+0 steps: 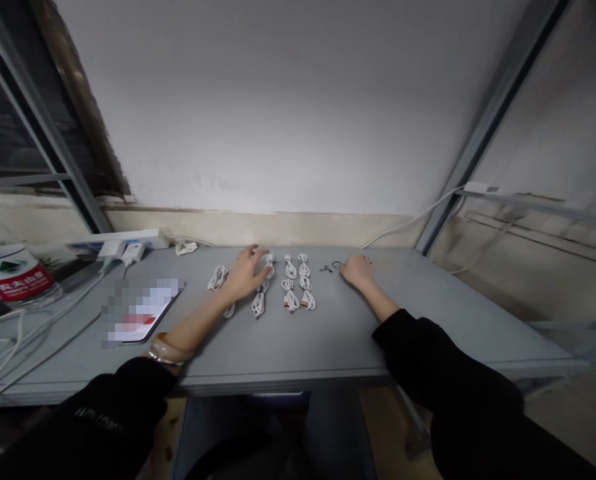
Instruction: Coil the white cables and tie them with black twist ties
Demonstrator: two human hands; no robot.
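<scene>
My left hand (247, 272) is over the desk with its fingers apart, beside a bundled white cable (271, 267). Part of another white coil (219, 277) shows on its far side, and a further piece of cable near my left wrist is partly covered. Several more white cables, coiled and bound with dark ties, lie in two rows, among them one coil (259, 300) nearer me and another (291, 297) to its right. My right hand (359, 271) is closed at the right of the rows, its fingertips on a thin black twist tie (336, 263). Small black ties (325, 269) lie just left of it.
A phone (151, 313) lies on the grey desk (428, 320) at left. Behind it is a white power strip (151, 238) with plugged-in chargers and trailing cables. A bottle (18, 273) with a red-and-white label stands far left. Metal posts and a wall bound the desk.
</scene>
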